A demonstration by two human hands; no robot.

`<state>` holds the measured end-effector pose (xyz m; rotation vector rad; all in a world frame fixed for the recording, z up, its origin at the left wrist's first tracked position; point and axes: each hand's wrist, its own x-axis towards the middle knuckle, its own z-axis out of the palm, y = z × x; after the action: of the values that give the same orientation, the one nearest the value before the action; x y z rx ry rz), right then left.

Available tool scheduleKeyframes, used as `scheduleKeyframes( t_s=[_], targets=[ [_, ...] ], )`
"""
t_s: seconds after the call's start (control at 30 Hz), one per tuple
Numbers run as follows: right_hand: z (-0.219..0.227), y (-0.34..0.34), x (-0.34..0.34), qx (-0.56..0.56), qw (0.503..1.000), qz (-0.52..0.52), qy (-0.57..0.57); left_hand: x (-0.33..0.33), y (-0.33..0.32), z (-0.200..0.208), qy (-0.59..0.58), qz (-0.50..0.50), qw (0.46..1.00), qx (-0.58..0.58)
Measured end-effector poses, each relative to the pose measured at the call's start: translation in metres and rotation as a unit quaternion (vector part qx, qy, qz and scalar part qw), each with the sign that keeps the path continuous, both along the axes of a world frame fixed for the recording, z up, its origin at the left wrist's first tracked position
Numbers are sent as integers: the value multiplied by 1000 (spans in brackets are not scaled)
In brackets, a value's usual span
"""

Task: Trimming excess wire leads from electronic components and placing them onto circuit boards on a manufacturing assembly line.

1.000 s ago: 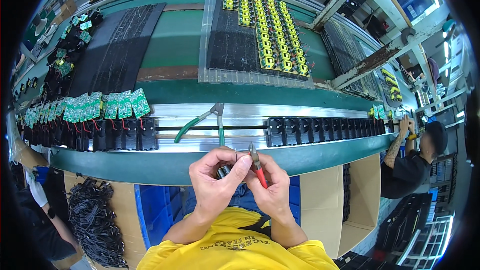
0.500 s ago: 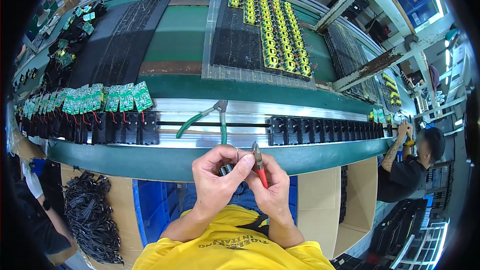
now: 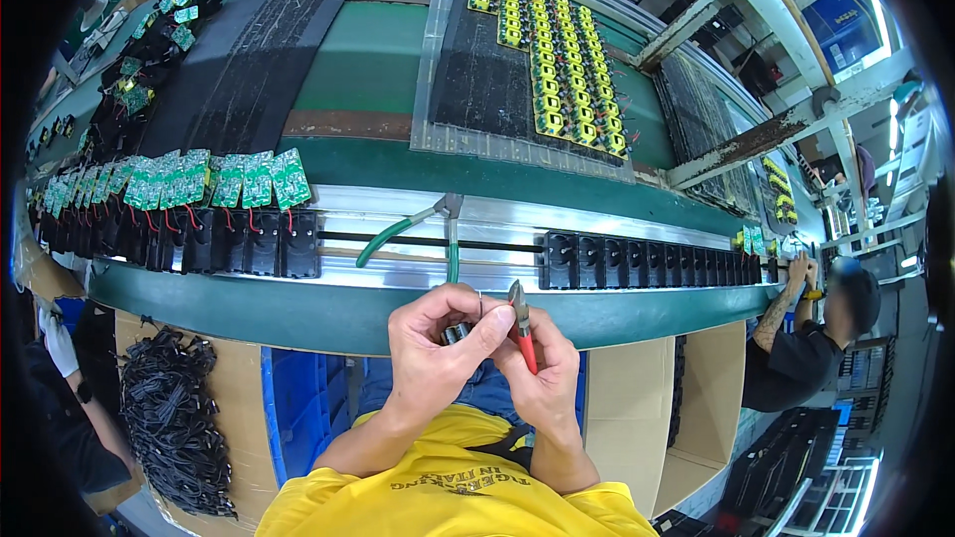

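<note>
My left hand (image 3: 438,338) is closed around a small dark, rounded part (image 3: 455,333) with shiny bands, mostly covered by the fingers, so its kind cannot be made out. Red-handled cutters (image 3: 524,333) are gripped in my right hand (image 3: 545,373), their metal jaws pointing up and away from me. The fingertips of both hands meet beside the jaws. Just beyond them, on the metal rail, lie green-handled pliers (image 3: 453,239) with their handles spread.
Black housings (image 3: 647,261) line the rail at right. More at left carry green circuit boards (image 3: 229,179) on red wires. Yellow coil parts (image 3: 557,80) cover a dark mat beyond. Black cables (image 3: 179,428) fill a carton at lower left. A co-worker (image 3: 826,328) works at far right.
The whole scene has shifted slightly in the view. My hands stay together with the same grip, and the cutters' jaws sit at nearly the same place by the fingertips.
</note>
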<state>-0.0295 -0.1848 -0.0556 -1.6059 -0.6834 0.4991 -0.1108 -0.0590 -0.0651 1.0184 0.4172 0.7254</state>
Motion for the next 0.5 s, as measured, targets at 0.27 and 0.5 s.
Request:
scheduleKeyframes(
  t_s=[0.27,0.5],
  targets=[
    [2,3,0,13,1000,-5,-24,-1,1,-2,-9,-7,1000,3],
    [2,4,2,3,999,-9,-36,-2,1,-1,-6,-9,1000,8]
  ],
)
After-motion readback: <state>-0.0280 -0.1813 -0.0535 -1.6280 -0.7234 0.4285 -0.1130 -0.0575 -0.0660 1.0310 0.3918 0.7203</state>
